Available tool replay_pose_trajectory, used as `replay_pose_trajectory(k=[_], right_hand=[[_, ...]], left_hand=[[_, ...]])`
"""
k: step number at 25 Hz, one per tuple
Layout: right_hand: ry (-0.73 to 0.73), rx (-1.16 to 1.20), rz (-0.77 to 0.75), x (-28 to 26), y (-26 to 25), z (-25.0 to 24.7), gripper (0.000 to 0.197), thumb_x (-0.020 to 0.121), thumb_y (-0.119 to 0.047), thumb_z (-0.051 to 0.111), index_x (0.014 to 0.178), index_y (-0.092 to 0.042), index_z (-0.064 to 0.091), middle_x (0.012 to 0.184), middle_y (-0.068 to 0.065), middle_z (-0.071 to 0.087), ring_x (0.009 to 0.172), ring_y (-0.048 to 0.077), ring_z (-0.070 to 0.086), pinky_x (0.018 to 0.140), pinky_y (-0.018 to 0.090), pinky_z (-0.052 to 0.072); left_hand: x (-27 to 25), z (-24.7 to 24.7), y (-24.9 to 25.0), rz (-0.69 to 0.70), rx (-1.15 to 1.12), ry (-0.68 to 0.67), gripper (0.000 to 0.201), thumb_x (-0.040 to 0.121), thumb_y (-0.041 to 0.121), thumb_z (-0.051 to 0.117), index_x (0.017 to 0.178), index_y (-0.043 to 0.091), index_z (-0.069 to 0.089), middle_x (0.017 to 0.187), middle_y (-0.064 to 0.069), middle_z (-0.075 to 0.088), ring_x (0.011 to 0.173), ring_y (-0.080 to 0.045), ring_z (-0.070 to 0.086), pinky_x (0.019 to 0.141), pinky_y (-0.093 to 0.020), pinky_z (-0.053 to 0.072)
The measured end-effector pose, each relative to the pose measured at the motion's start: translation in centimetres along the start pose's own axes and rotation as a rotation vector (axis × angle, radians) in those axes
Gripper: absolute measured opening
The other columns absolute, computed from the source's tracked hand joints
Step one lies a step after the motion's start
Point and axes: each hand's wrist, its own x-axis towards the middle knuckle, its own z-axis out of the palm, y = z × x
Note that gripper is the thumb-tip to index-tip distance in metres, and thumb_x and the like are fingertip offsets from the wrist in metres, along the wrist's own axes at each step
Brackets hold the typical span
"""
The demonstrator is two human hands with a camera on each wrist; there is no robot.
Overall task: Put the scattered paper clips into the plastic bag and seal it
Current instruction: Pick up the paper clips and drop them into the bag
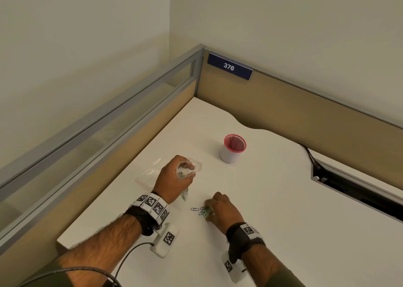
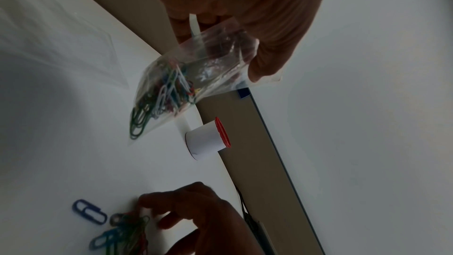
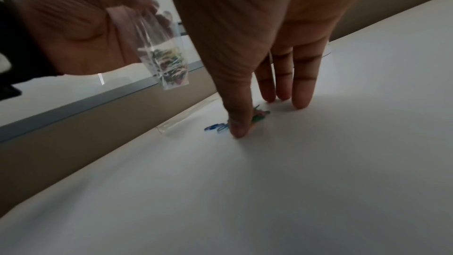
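Observation:
My left hand (image 1: 188,172) grips a small clear plastic bag (image 1: 197,164) by its open red-edged mouth and holds it above the white desk (image 1: 272,199). Several coloured paper clips hang in the bottom of that bag (image 2: 169,88) (image 3: 171,65). My right hand (image 1: 209,213) is down on the desk, thumb and fingers pinching a clump of green and mixed paper clips (image 1: 204,213) (image 2: 127,230) (image 3: 260,115). One blue clip (image 1: 194,209) (image 2: 89,210) lies loose just left of the clump.
A white cup with a red rim (image 1: 232,150) stands behind the hands. Spare clear bags (image 1: 149,174) lie flat under and left of my left hand. Partition walls (image 1: 283,103) close the desk's left and far sides. A cable slot (image 1: 349,188) opens at right.

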Motion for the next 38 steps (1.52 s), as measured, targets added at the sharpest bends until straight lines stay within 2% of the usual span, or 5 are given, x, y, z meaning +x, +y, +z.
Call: replay_pose_trajectory(k=[5, 11, 23, 31, 38], right_hand=[[0.069, -0.028, 0.043, 0.9, -0.9, 0.8, 0.017, 0.096, -0.02, 0.048, 0.101, -0.013, 0.062, 0.105, 0.008, 0.055, 0.099, 0.027, 0.055, 0.081, 0.036, 0.05], [0.035, 0.011, -0.012, 0.5, -2.7, 0.9, 0.032, 0.09, -0.03, 0.06, 0.119, -0.017, 0.057, 0.112, 0.005, 0.051, 0.104, 0.024, 0.047, 0.082, 0.035, 0.047], [0.096, -0.138, -0.034, 1.3, -2.8, 0.8, 0.014, 0.095, -0.015, 0.05, 0.103, -0.007, 0.06, 0.103, 0.013, 0.059, 0.095, 0.028, 0.056, 0.075, 0.029, 0.041], [0.189, 0.455, 0.283, 0.7, 0.1, -3.5, 0.014, 0.082, -0.002, 0.061, 0.077, -0.013, 0.069, 0.084, 0.005, 0.069, 0.078, 0.021, 0.063, 0.079, 0.031, 0.055], [0.465, 0.743, -0.016, -1.0, -6.6, -13.9, 0.008, 0.084, -0.007, 0.068, 0.086, -0.013, 0.073, 0.084, 0.001, 0.072, 0.075, 0.011, 0.069, 0.07, 0.016, 0.057]], left_hand=[[0.1, -0.3, 0.1, 0.015, 0.016, 0.008, 0.038, 0.079, 0.005, 0.076, 0.096, 0.031, 0.055, 0.099, 0.006, 0.071, 0.099, 0.002, 0.063, 0.082, -0.003, 0.043], [0.1, -0.1, 0.0, 0.003, 0.012, 0.004, 0.034, 0.08, 0.006, 0.076, 0.099, 0.027, 0.057, 0.1, 0.007, 0.071, 0.1, 0.003, 0.062, 0.082, -0.005, 0.045], [0.2, -0.1, 0.1, -0.003, 0.032, 0.009, 0.032, 0.079, 0.007, 0.076, 0.102, 0.02, 0.058, 0.101, 0.008, 0.07, 0.102, 0.0, 0.063, 0.083, -0.005, 0.045], [0.2, -0.2, 0.1, -0.002, -0.008, 0.013, 0.034, 0.079, 0.005, 0.075, 0.1, 0.024, 0.057, 0.099, 0.009, 0.071, 0.102, 0.001, 0.063, 0.085, -0.006, 0.044], [0.1, 0.5, 0.3, -0.007, -0.018, -0.014, 0.032, 0.08, 0.006, 0.075, 0.102, 0.02, 0.057, 0.1, 0.006, 0.07, 0.104, -0.006, 0.064, 0.087, -0.017, 0.05]])
